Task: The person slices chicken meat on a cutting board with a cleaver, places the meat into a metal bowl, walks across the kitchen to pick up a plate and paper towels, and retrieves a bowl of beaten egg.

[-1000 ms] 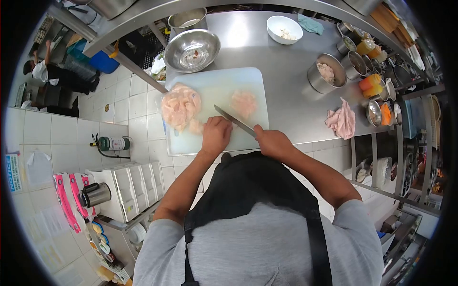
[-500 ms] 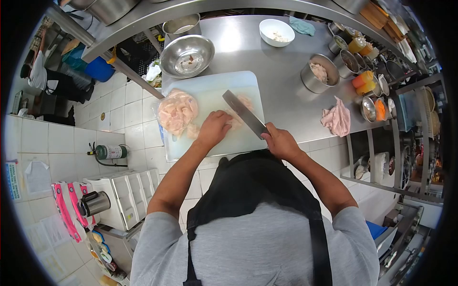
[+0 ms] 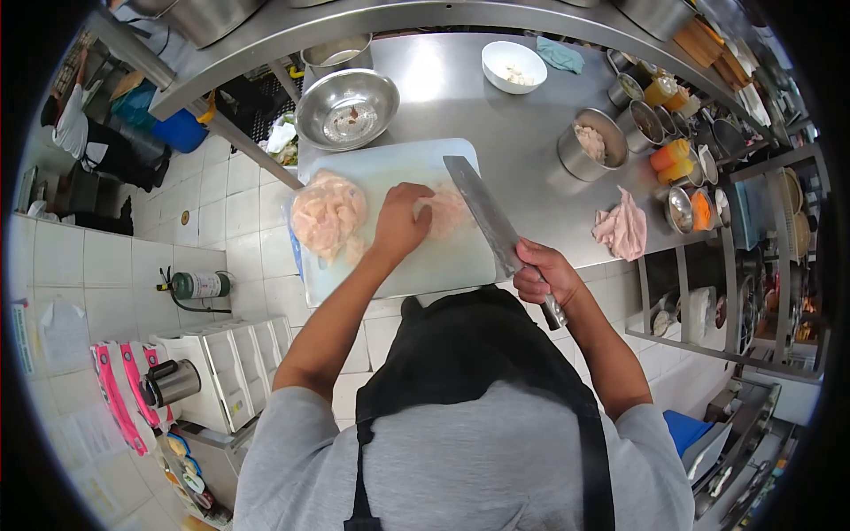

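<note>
My right hand (image 3: 544, 273) is closed around the handle of a cleaver (image 3: 482, 209), whose broad blade slants up over the right edge of the white cutting board (image 3: 398, 276). Cut pieces of raw chicken (image 3: 450, 212) lie in a small heap left of the blade. Against the left side of this heap rests my left hand (image 3: 404, 219), thumb and fingers apart in a loose curve; its fingertips are partly hidden. A larger mound of raw chicken (image 3: 328, 212) sits at the board's left end, on what looks like a plastic bag.
Behind the board stands a steel bowl (image 3: 347, 110). Farther back is a white bowl (image 3: 514, 68) with pale pieces. To the right are a steel pot (image 3: 592, 145) holding pale meat and a pink cloth (image 3: 622, 225). A metal shelf (image 3: 407, 19) spans overhead.
My right hand has drawn the cleaver away from the chicken, rightward and closer to my body. My left hand has shifted slightly, its thumb and fingers now wider apart.
</note>
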Motion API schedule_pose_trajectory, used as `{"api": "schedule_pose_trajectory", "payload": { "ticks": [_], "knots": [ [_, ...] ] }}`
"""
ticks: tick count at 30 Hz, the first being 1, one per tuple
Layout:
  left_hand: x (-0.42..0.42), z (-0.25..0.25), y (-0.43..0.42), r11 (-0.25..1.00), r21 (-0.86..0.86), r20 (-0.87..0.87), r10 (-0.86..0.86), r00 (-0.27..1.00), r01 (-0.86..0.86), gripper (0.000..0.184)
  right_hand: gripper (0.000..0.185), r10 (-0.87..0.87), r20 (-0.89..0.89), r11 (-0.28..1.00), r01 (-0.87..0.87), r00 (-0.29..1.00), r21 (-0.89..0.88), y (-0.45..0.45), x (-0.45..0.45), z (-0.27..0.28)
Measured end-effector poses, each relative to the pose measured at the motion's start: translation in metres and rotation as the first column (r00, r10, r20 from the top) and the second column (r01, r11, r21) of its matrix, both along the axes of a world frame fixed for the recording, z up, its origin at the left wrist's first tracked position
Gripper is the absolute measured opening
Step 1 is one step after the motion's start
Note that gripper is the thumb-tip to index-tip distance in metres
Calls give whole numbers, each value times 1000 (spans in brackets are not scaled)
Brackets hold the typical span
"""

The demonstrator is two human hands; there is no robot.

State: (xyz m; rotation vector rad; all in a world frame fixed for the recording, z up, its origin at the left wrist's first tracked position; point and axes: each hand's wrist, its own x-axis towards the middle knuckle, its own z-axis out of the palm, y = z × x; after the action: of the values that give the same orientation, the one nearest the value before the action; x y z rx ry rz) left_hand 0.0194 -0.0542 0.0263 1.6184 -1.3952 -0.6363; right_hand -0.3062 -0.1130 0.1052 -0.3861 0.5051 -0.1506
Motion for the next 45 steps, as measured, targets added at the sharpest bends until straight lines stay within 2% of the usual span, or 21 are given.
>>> {"api": "schedule_pose_trajectory", "payload": {
  "ticks": [1, 2, 3, 4, 5, 8, 11, 14, 15, 17, 18, 19, 20, 23, 26, 29, 32, 35, 38, 41, 45],
  "knots": [
    [-13, 9, -1, 987, 139, -372, 123, 920, -76, 25, 22, 9, -14, 999, -9, 1000, -31, 0, 1, 3],
    [-22, 14, 0, 950, 299, -664, 276, 695, -91, 24, 21, 17, -30, 998, -19, 999, -60, -1, 3, 7],
    [-23, 14, 3, 954, 283, -869, 213, 446, 95, 31, 21, 25, -47, 996, -29, 999, -88, 0, 5, 8],
    [-21, 15, 4, 943, 205, -975, 174, 137, 262, 39, 22, 27, -97, 992, -38, 995, -121, -1, 7, 7],
    [-21, 16, 4, 918, 75, -969, 160, -190, 389, 47, 22, 27, -145, 986, -50, 989, -156, -2, 11, 6],
    [-51, 54, 3, 900, 321, -925, 365, -108, 296, 39, 24, 2, -283, 957, -84, 959, -278, 0, 25, 3],
    [-41, 21, -1, 881, 400, -904, 424, -46, 254, 28, 26, -48, -359, 948, -71, 932, -309, -3, 24, -5],
    [-26, 18, -2, 921, 367, -911, 327, 252, 131, 20, 26, -112, -387, 956, -7, 915, -292, -6, 16, -5],
    [-23, 17, -5, 938, 335, -836, 251, 489, 91, 20, 26, -135, -394, 958, 18, 909, -288, -7, 12, -4],
    [-20, 12, -10, 970, 241, -516, 92, 852, 42, 20, 25, -182, -413, 955, 61, 892, -289, -8, 2, -5],
    [-17, 7, -9, 982, 171, -202, -41, 978, 76, 22, 24, -203, -424, 954, 81, 882, -289, -8, -4, -6],
    [-11, 1, -7, 984, 116, 145, -150, 978, 134, 25, 28, -195, -401, 953, 76, 895, -294, -8, -10, -3],
    [-4, -5, -4, 975, 84, 480, -223, 849, 208, 29, 31, -188, -376, 952, 73, 907, -299, -8, -16, 1],
    [17, -24, -1, 983, 63, 464, -180, 867, 171, 38, 32, -223, -380, 942, 98, 898, -322, -4, -33, 0],
    [35, -21, -6, 962, 113, 420, -272, 866, 247, 49, 30, -272, -410, 934, 136, 870, -331, 9, -46, 1],
    [36, 10, -12, 891, 252, 474, -453, 755, 377, 76, 31, -298, -440, 930, 153, 847, -334, 17, -56, 4],
    [28, 20, -22, 826, 312, 575, -558, 598, 470, 111, 30, -303, -452, 927, 150, 839, -343, 23, -63, 5],
    [23, -2, -39, 810, 355, 632, -575, 520, 466, 125, 30, -306, -467, 924, 141, 829, -355, 26, -64, 11],
    [11, -15, -54, 861, 224, 650, -481, 588, 457, 116, 34, -309, -476, 919, 131, 823, -371, 28, -66, 7],
    [1, -22, -60, 857, 194, 609, -487, 626, 477, 104, 40, -292, -492, 914, 88, 820, -396, 27, -65, 11],
    [-16, -28, -31, 925, 125, 607, -359, 710, 360, 91, 42, -244, -569, 882, -64, 786, -466, 15, -57, 12]
  ]
}}
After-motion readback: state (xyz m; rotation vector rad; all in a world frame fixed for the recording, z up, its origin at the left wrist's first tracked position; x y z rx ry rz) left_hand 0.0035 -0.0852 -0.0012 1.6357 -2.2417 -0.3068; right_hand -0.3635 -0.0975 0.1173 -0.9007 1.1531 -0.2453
